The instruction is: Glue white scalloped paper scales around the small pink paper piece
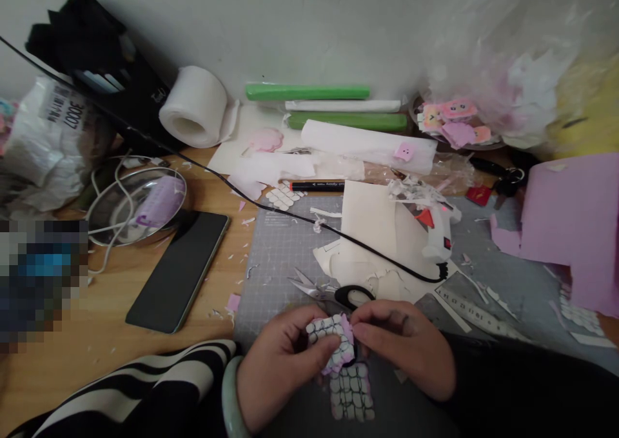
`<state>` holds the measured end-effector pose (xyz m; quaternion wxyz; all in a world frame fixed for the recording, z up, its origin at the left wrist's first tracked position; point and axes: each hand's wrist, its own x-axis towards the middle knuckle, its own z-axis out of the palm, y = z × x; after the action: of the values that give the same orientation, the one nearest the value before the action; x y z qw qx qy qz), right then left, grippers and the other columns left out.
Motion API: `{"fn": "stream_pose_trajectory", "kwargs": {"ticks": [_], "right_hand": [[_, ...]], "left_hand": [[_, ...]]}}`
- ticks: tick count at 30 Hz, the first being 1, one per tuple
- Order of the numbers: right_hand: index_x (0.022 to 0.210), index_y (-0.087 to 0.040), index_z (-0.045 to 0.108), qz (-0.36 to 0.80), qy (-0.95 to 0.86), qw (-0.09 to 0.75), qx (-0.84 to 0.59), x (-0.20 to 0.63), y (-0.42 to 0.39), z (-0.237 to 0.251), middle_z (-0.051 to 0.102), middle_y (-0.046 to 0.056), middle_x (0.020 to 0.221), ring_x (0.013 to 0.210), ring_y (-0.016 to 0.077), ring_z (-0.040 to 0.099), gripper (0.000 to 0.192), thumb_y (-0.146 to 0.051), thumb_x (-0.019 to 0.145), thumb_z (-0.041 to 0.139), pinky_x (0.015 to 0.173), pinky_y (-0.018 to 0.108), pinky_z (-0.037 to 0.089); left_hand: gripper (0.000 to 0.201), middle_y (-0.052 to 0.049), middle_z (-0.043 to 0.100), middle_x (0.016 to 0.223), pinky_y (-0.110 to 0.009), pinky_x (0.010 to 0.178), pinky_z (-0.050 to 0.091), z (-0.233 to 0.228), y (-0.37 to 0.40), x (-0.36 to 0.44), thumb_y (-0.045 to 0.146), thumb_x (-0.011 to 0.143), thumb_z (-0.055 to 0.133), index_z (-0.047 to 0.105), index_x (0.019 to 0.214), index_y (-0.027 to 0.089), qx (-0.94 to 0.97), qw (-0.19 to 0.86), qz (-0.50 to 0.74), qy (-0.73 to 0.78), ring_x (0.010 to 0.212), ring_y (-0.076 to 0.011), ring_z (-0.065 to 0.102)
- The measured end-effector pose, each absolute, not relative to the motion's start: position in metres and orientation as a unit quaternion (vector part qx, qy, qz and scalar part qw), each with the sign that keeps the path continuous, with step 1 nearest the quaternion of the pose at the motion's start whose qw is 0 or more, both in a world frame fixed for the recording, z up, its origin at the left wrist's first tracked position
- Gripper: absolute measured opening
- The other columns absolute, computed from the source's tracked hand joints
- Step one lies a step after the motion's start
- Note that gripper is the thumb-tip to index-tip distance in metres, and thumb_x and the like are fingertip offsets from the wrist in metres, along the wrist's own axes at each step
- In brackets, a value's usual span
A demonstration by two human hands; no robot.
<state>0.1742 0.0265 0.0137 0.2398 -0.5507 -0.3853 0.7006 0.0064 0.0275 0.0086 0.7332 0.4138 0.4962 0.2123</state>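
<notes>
left hand (278, 373) and right hand (409, 348) at a small brick-patterned piece (333, 335), low centre of my feed.
from the left, i log a round bowl (113, 215) with a lilac roll (162, 202) inside, on the wood-topped surface (109, 360); then a dark phone (178, 273), lying flat; next the left hand, fingers closed behind the brick-patterned piece, thumb pressed on its face, gripping it above the grey mat (271, 251); scissors (319, 291) just beyond; a second piece (352, 393), similarly patterned, just below the held one; right hand, thumb and forefinger nearly together at the piece's pink edge, and i cannot tell whether they pinch it; farther right, a white device (435, 248) with a red switch, a ruler (476, 309), and a pink sheet (575, 212) at the far side.
</notes>
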Motion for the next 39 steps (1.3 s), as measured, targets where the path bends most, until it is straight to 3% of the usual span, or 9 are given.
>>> {"fn": "stream_pose_trajectory", "kwargs": {"ticks": [4, 16, 23, 32, 35, 39], "right_hand": [[0.066, -0.014, 0.057, 0.729, -0.343, 0.23, -0.546, 0.175, 0.027, 0.01, 0.048, -0.007, 0.047, 0.031, -0.0001, 0.028, 0.014, -0.027, 0.068, 0.055, 0.03, 0.014, 0.018], [0.071, -0.012, 0.061, 0.769, -0.364, 0.202, -0.485, 0.178, 0.025, 0.005, 0.051, -0.005, 0.049, 0.035, 0.0002, 0.031, 0.017, -0.029, 0.068, 0.061, 0.032, 0.015, 0.019], [0.067, -0.013, 0.06, 0.767, -0.371, 0.192, -0.487, 0.177, 0.025, 0.004, 0.053, -0.003, 0.054, 0.049, 0.0058, 0.047, 0.013, -0.026, 0.065, 0.062, 0.048, 0.019, 0.035], [0.065, -0.013, 0.058, 0.757, -0.367, 0.211, -0.498, 0.173, 0.022, 0.001, 0.051, -0.004, 0.054, 0.05, 0.0052, 0.045, 0.009, -0.021, 0.062, 0.062, 0.05, 0.019, 0.035], [0.067, -0.013, 0.059, 0.76, -0.366, 0.213, -0.494, 0.175, 0.024, 0.002, 0.052, -0.005, 0.052, 0.043, 0.0029, 0.042, 0.013, -0.026, 0.066, 0.062, 0.044, 0.017, 0.033], [0.069, -0.013, 0.059, 0.785, -0.334, 0.192, -0.485, 0.179, 0.028, 0.005, 0.051, -0.006, 0.047, 0.031, 0.0002, 0.029, 0.026, -0.039, 0.065, 0.063, 0.031, 0.016, 0.02]], "left_hand": [[0.018, 0.004, 0.046, 0.053, -0.019, 0.041, 0.036, 0.008, 0.028, 0.007, 0.031, 0.067, 0.059, 0.054, 0.067, 0.014, 0.414, 0.724, 0.209, 0.51, 0.045, -0.0079, 0.04], [0.013, 0.005, 0.039, 0.051, -0.021, 0.044, 0.029, 0.011, 0.029, 0.008, 0.025, 0.066, 0.051, 0.046, 0.059, 0.016, 0.486, 0.691, 0.197, 0.497, 0.048, -0.0086, 0.034], [0.011, 0.005, 0.037, 0.053, -0.021, 0.047, 0.028, 0.011, 0.03, 0.007, 0.022, 0.066, 0.049, 0.044, 0.059, 0.016, 0.513, 0.687, 0.188, 0.479, 0.052, -0.009, 0.032], [0.011, 0.004, 0.038, 0.054, -0.021, 0.048, 0.029, 0.006, 0.027, 0.006, 0.022, 0.069, 0.05, 0.047, 0.061, 0.015, 0.541, 0.675, 0.184, 0.466, 0.052, -0.0094, 0.033], [0.011, 0.005, 0.038, 0.054, -0.021, 0.047, 0.029, 0.008, 0.028, 0.006, 0.023, 0.069, 0.049, 0.046, 0.061, 0.015, 0.523, 0.681, 0.197, 0.473, 0.052, -0.0093, 0.032], [0.012, 0.004, 0.041, 0.056, -0.021, 0.048, 0.031, 0.01, 0.027, 0.006, 0.026, 0.069, 0.051, 0.048, 0.065, 0.015, 0.484, 0.692, 0.224, 0.487, 0.052, -0.0092, 0.035]]}}
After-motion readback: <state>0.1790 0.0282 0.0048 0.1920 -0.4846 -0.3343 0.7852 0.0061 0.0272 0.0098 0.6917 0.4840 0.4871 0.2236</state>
